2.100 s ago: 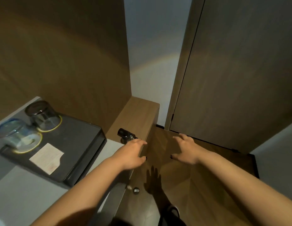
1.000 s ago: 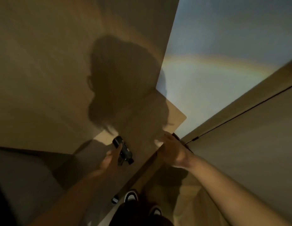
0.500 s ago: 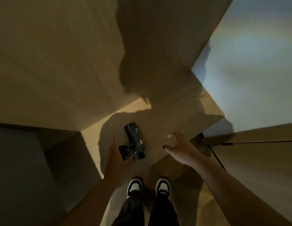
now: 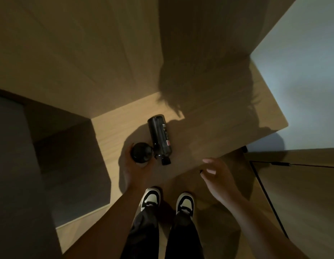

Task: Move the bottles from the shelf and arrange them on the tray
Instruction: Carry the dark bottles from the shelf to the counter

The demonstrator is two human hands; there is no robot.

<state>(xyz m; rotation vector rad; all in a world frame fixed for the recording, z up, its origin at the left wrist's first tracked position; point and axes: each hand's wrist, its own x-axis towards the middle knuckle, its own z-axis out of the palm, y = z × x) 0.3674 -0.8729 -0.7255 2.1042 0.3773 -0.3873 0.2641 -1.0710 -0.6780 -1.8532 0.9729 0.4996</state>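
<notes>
Camera has dropped closer since 0.5 s ago: left hand (image 4: 136, 169) grips upright dark bottle (image 4: 141, 152) on shelf (image 4: 209, 139), touching lying bottle (image 4: 160, 138), label unreadable; right hand (image 4: 218, 176) open, empty, tray out of frame.

Both forearms are bare, with no sleeves, watch or bands in view; the left hand (image 4: 133, 170) and the right hand (image 4: 219, 177) wear no gloves or rings that can be made out; the trousers (image 4: 162, 234) are dark and loose, bunching at the ankles; the sneakers (image 4: 151, 198) are black and white with pale toe caps.
</notes>
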